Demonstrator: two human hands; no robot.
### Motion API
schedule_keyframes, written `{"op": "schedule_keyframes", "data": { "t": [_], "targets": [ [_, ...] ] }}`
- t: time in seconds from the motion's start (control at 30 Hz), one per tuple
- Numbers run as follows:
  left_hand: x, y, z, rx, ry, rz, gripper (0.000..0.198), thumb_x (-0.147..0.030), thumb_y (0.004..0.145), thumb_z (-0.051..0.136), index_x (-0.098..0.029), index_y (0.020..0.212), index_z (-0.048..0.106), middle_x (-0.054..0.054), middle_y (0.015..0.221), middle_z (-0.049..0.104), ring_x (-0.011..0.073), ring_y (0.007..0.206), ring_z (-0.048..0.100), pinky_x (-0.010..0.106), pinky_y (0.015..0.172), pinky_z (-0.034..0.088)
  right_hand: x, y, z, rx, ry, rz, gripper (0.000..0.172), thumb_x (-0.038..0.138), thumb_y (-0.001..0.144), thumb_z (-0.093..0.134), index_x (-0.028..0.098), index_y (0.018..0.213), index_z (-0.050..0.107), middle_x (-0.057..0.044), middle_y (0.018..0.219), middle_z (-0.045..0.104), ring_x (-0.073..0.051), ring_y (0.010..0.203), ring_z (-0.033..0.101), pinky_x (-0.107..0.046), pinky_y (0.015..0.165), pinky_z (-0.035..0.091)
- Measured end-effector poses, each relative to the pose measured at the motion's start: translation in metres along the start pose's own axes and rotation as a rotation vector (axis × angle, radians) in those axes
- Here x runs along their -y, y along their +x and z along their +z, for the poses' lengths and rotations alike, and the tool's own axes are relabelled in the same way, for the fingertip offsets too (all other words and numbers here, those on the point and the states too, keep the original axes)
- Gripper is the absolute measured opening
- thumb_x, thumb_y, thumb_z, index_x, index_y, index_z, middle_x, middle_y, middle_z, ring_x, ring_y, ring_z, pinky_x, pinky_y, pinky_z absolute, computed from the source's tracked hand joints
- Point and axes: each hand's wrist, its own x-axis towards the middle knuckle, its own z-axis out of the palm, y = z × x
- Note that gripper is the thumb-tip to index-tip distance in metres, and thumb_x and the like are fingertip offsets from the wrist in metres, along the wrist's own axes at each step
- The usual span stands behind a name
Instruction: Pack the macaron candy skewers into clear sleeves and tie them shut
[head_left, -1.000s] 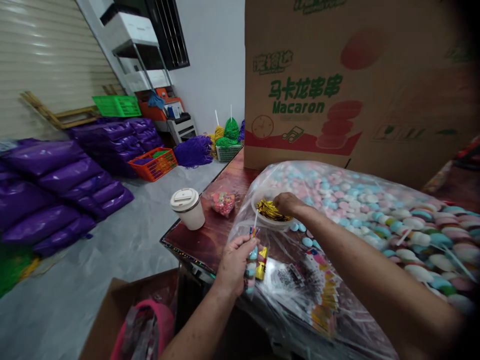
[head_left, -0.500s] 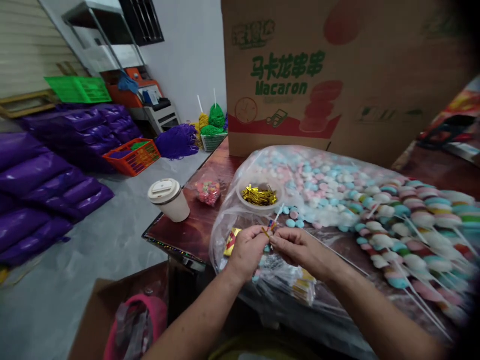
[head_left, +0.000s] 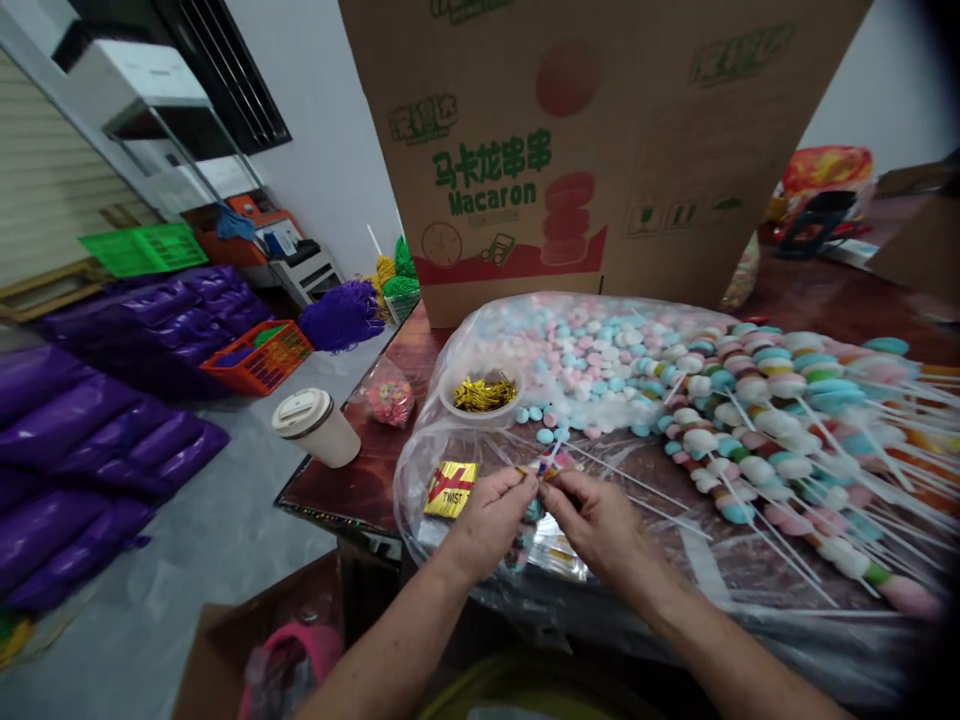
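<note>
My left hand (head_left: 491, 520) and my right hand (head_left: 589, 515) meet over the near edge of the plastic-covered table, fingertips pinched almost together. Between them is a gold twist tie (head_left: 520, 471), its end poking out above the left fingers. A white stick (head_left: 559, 446) rises from the bunched, colourful top of a small wrapper; most of that wrapper hides behind the fingers. Left of the hands lies a yellow and red pack marked TWIST (head_left: 450, 488). Silvery clear wrappers (head_left: 559, 550) lie beneath the hands. Beyond them stands a round tub (head_left: 450, 405) of gold twist ties (head_left: 484, 393).
Pastel sweets (head_left: 600, 350) spread behind the tub. Marshmallow skewers (head_left: 776, 385) pile up at the right. A lidded cup (head_left: 319, 428) stands near the left table corner, beside a bag of small candies (head_left: 390, 399). A big carton (head_left: 517, 130) blocks the back.
The view has swung right, showing more of the skewers and the carton's right side. My hands stay pinched together and have shifted slightly at the wrapper, and the TWIST pack is now less covered.
</note>
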Motion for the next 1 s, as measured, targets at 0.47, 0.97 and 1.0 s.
{"op": "schedule_keyframes", "data": {
  "t": [0.47, 0.97, 1.0],
  "targets": [
    [0.009, 0.000, 0.009, 0.491, -0.570, -0.284, 0.047, -0.024, 0.050, 0.080, -0.013, 0.091, 0.061, 0.003, 0.069, 0.062, 0.0152, 0.055, 0.059, 0.026, 0.048, 0.047, 0.015, -0.022, -0.051, 0.382, 0.007, -0.477, 0.017, 0.024, 0.088, 0.045, 0.019, 0.083, 0.061, 0.001, 0.067, 0.061, -0.008, 0.057, 0.054, -0.017, 0.057, 0.041],
    [0.005, -0.004, 0.028, -0.102, -0.242, -0.046, 0.065, -0.055, 0.067, 0.063, -0.021, 0.119, 0.045, 0.001, 0.074, 0.063, 0.0110, 0.060, 0.058, 0.021, 0.059, 0.041, 0.005, -0.021, -0.039, -0.455, -0.818, -0.741, 0.016, 0.013, 0.082, 0.044, 0.018, 0.068, 0.050, -0.002, 0.055, 0.049, -0.016, 0.055, 0.045, -0.028, 0.055, 0.033],
    [-0.002, -0.006, 0.023, -0.004, -0.272, -0.133, 0.071, -0.064, 0.069, 0.052, -0.019, 0.123, 0.041, 0.002, 0.073, 0.063, 0.0126, 0.057, 0.059, 0.024, 0.059, 0.041, 0.006, -0.023, -0.038, -0.457, -0.815, -0.754, 0.015, 0.014, 0.081, 0.045, 0.018, 0.068, 0.050, -0.002, 0.055, 0.049, -0.016, 0.055, 0.044, -0.029, 0.055, 0.032]
  ]
}}
